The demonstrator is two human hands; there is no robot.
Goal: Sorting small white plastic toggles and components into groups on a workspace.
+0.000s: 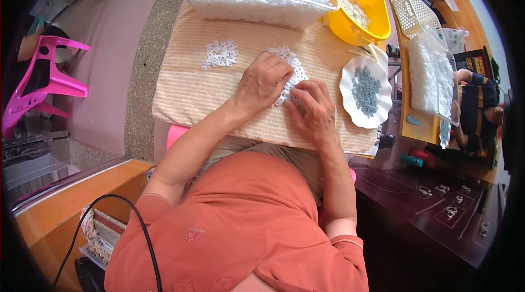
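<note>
- I see my left hand [264,81] lying palm down on a cluster of small white plastic rings [292,73], the fingers bent over them.
- My right hand [314,109] pinches at the lower edge of the same cluster; I cannot tell if a ring is between the fingertips.
- The rings look very light, stiff and smooth, so I judge they slide easily; best taken by the rim, one by one.
- A second ring group [221,54] lies apart on the striped orange cloth [186,92].
- Behind stand a clear bin [257,7], a yellow bowl [377,7] and a white plate with grey pieces [350,107].
</note>
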